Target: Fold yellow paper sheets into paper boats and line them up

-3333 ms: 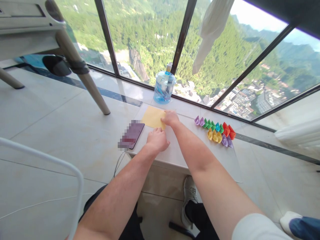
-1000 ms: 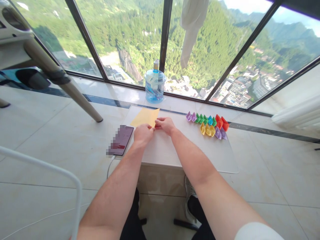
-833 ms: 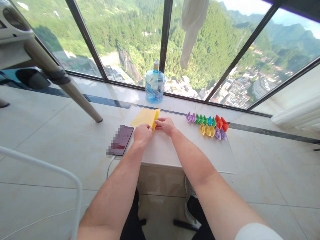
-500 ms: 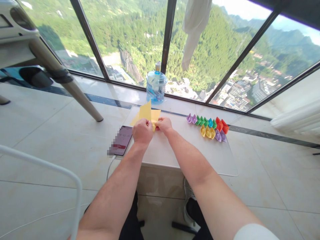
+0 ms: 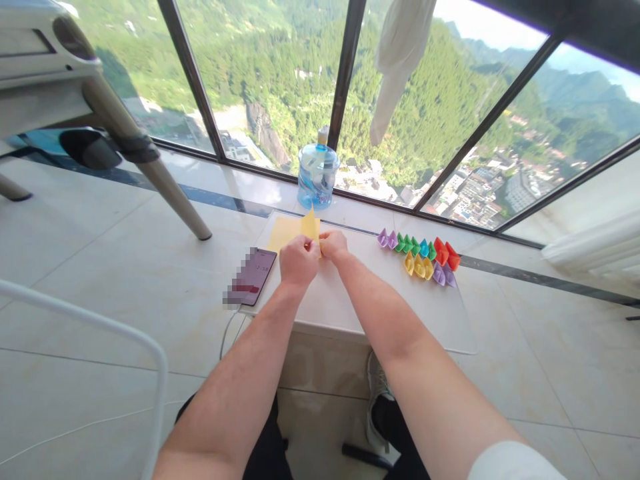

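A yellow paper sheet (image 5: 311, 229) stands lifted off the stack of yellow paper (image 5: 283, 233) on the low white table (image 5: 350, 300). My left hand (image 5: 298, 261) is closed, pinching the sheet's near edge. My right hand (image 5: 334, 245) pinches the same sheet from the right side. The two hands are close together above the table's far left part. A phone (image 5: 251, 276) lies just left of my left hand.
A cluster of small folded paper boats (image 5: 420, 255) in purple, green, blue, red and yellow sits at the table's far right. A blue water jug (image 5: 317, 175) stands by the window. A chair leg (image 5: 145, 163) slants at left; a white rail (image 5: 125, 340) curves near left.
The top yellow sheet has been peeled off the stack and raised upright between both hands. The hands have drawn closer together. The view shifted slightly.
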A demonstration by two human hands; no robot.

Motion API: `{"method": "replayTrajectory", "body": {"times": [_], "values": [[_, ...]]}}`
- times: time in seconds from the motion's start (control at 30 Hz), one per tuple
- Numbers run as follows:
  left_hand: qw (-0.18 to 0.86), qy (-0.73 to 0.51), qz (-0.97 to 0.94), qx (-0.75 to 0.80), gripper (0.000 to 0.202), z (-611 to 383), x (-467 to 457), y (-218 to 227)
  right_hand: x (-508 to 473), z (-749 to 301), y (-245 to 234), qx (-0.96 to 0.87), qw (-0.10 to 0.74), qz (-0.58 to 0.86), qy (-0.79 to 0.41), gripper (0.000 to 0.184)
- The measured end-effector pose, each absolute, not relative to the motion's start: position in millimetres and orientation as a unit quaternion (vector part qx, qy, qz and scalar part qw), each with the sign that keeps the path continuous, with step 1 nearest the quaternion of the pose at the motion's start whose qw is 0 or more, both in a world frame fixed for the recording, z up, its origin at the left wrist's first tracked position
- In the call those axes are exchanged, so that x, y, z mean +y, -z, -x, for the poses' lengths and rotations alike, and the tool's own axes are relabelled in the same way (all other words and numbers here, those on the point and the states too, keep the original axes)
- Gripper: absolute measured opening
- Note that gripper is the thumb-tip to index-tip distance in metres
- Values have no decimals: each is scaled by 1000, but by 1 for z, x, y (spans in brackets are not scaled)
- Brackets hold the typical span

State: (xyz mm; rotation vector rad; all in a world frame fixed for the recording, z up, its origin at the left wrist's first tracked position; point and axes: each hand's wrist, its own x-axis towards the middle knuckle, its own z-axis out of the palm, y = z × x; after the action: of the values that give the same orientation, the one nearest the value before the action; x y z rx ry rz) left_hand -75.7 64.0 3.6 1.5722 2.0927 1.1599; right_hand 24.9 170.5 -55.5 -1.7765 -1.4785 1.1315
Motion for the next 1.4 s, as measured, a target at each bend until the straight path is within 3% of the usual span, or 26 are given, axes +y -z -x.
{"method": "replayTrajectory", "body": {"times": [0.8, 0.97, 1.07, 1.17, 1.3, 1.4], "values": [[145, -418, -532, 722, 20, 82, 58, -13, 175, -1, 45, -563, 257, 695, -366, 6], [162, -441, -522, 712, 18, 82, 58, -14, 170, -7, 32, -541, 260, 708, -373, 13], [243, -496, -490, 675, 14, 76, 59, -17, 156, -20, 25, -512, 281, 710, -395, 17], [430, -586, -401, 558, 14, 65, 58, -20, 130, -46, 18, -473, 311, 699, -438, 32], [599, -611, -324, 403, 22, 48, 50, -18, 86, -101, 6, -333, 391, 553, -656, 51], [664, -570, -323, 362, 31, 36, 39, -15, 53, -142, -1, -279, 416, 545, -672, 42]]}}
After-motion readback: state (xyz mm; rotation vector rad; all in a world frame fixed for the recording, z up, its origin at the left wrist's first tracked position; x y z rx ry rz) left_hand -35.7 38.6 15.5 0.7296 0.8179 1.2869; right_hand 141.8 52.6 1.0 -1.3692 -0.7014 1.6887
